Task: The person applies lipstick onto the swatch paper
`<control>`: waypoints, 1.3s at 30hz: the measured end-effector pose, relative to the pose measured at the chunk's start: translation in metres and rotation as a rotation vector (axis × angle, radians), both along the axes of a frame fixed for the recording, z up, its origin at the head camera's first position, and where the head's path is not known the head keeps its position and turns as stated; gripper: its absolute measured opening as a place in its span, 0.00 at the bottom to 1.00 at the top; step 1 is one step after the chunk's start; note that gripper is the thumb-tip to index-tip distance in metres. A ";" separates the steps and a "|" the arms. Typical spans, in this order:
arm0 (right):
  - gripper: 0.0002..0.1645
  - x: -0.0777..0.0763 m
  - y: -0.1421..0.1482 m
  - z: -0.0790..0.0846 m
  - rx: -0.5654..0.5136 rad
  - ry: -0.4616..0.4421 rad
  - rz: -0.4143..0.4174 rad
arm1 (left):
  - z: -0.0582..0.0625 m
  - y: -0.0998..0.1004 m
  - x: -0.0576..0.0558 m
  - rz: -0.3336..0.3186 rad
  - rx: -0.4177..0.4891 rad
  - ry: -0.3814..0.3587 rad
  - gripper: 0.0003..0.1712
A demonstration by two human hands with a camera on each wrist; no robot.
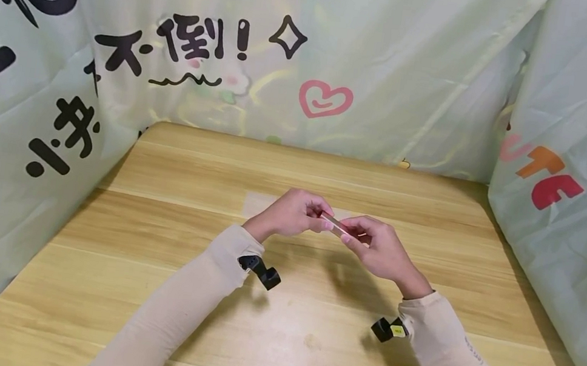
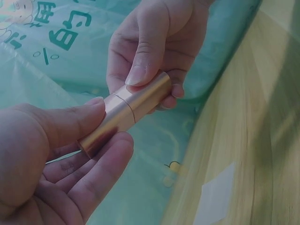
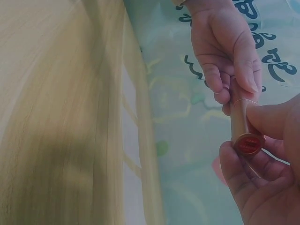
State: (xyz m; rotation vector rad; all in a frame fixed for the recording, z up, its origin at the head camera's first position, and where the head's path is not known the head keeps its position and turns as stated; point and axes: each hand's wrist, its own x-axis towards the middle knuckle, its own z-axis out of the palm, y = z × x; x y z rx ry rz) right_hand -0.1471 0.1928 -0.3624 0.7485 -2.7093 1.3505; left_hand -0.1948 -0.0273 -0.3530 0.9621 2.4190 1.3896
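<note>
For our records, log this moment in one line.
rose-gold lipstick tube: closed, above wooden table | left hand: pinches one end | right hand: pinches other end

Slim rose-gold tube point(image 2: 125, 110), glossy metallic, brighter streaks along its length. Thin seam point(image 2: 126, 103) rings it near middle; two sections meet flush, in line. Red disc point(image 3: 249, 144) set in end at right hand point(image 1: 379, 248), its small markings too blurred to read; other end at left hand point(image 1: 295, 212). Pinched near both ends, raised above table point(image 1: 285, 341), towards far edge, roughly midway between side edges. Aslant in head view, right end lower.
</note>
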 end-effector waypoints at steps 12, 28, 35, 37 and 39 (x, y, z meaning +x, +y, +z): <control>0.11 0.002 0.005 0.000 -0.040 -0.052 -0.048 | 0.005 -0.017 -0.006 0.074 0.119 -0.075 0.07; 0.10 0.001 0.010 0.003 -0.044 -0.034 -0.070 | 0.002 -0.023 -0.007 0.123 0.094 -0.036 0.08; 0.10 0.002 0.015 0.002 -0.055 -0.031 -0.077 | -0.002 -0.021 -0.006 0.131 0.054 -0.057 0.10; 0.10 0.001 0.017 0.000 -0.058 -0.033 -0.072 | -0.005 -0.021 -0.006 0.134 0.035 -0.048 0.11; 0.10 0.001 0.018 0.000 -0.055 -0.028 -0.070 | -0.007 -0.021 -0.006 0.134 0.008 -0.021 0.11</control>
